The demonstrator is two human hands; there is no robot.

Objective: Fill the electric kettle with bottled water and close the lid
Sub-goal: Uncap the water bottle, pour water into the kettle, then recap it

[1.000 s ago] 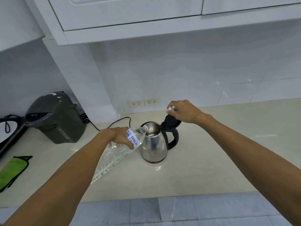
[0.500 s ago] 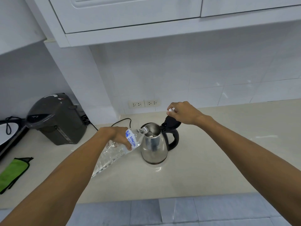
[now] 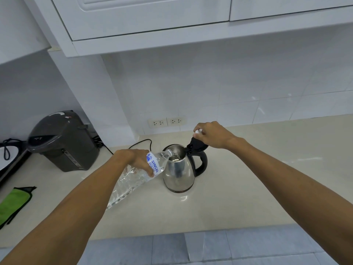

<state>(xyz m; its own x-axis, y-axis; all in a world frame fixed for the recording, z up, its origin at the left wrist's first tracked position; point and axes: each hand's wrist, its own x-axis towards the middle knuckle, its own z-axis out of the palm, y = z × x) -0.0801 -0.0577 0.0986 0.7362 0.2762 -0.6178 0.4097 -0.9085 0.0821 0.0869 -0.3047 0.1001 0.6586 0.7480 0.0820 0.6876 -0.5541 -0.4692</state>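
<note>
A steel electric kettle [image 3: 178, 174] with a black handle stands on the beige counter [image 3: 248, 188]. Its black lid [image 3: 196, 145] is tipped up and back, and my right hand [image 3: 212, 134] rests on it, with a small white cap between the fingers. My left hand [image 3: 133, 157] grips a clear plastic water bottle [image 3: 133, 180] near its blue-printed label. The bottle is tilted with its base down toward me and its neck over the kettle's open mouth, where water shows inside.
A dark grey hot-water dispenser [image 3: 63, 140] stands at the back left with cords behind it. A green cloth [image 3: 11, 203] lies at the left edge. Wall sockets [image 3: 166, 122] sit behind the kettle. White cabinets [image 3: 152, 20] hang overhead.
The view has shifted slightly downward. The bottle stays tilted at the kettle's mouth and both hands hold about the same positions.
</note>
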